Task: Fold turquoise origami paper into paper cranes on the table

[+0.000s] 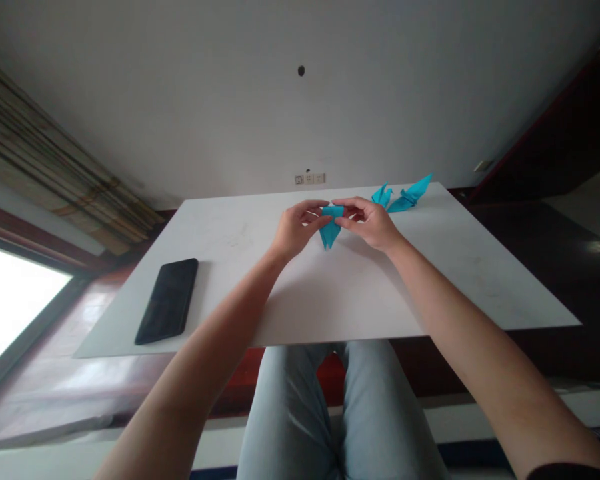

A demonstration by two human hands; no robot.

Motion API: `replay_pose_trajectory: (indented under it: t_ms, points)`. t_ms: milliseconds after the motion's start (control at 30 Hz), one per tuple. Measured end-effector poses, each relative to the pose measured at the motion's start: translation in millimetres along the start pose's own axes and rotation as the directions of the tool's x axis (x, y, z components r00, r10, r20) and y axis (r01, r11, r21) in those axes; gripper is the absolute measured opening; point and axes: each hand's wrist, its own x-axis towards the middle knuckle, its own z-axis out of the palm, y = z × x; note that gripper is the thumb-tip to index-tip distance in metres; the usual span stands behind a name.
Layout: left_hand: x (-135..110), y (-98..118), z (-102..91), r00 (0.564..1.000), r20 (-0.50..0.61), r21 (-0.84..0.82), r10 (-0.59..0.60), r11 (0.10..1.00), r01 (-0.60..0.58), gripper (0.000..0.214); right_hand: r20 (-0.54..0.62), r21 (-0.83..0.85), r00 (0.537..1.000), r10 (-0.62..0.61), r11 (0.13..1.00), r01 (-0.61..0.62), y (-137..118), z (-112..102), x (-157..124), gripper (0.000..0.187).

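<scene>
A small folded piece of blue paper (331, 233) is held up between my two hands, its split points hanging downward and its top edge flat. My left hand (300, 229) pinches the left side with thumb and fingers. On the other side, my right hand (369, 222) pinches the right edge the same way. Fingertips of both hands almost meet along the top of the paper. Just beyond my right hand lie two blue origami figures, a smaller folded bird (381, 195) and a larger one with a long raised wing (413, 195).
The white table (220, 230) reaches back to a grey wall (205, 100) with power sockets (310, 179). A black phone or tablet (167, 300) lies at its left front. Curtains (55, 153) hang at the left. My legs (300, 407) are under the front edge.
</scene>
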Motion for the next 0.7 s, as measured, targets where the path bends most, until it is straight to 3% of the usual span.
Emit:
replay_pose_trajectory:
  t_ms: [200, 367, 467, 600, 700]
  points:
    - [0, 0, -0.3, 0.992, -0.08, 0.15, 0.094, 0.985, -0.081, 0.032, -0.017, -0.113, 0.997, -0.078, 0.991, 0.075, 2, 1, 1, 0.045]
    - [3, -6, 3.2, 0.997, -0.081, -0.071, 0.0, 0.997, -0.006, 0.05, 0.077, -0.053, 0.997, -0.017, 0.998, 0.021, 1, 7, 0, 0.052]
    - [5, -10, 4.8, 0.997, -0.063, -0.206, -0.043, 0.978, 0.029, 0.059, 0.07, 0.033, 0.997, 0.042, 0.998, -0.044, 0, 9, 0, 0.058]
    - [3, -6, 4.1, 0.996, -0.016, -0.211, -0.083, 0.974, 0.078, 0.059, 0.019, 0.081, 0.995, 0.098, 0.992, -0.1, -2, 8, 1, 0.066]
    - [0, 0, 1.8, 0.996, 0.05, -0.151, -0.074, 0.985, 0.081, 0.053, 0.057, 0.052, 0.993, 0.1, 0.993, -0.102, -5, 5, 1, 0.067]
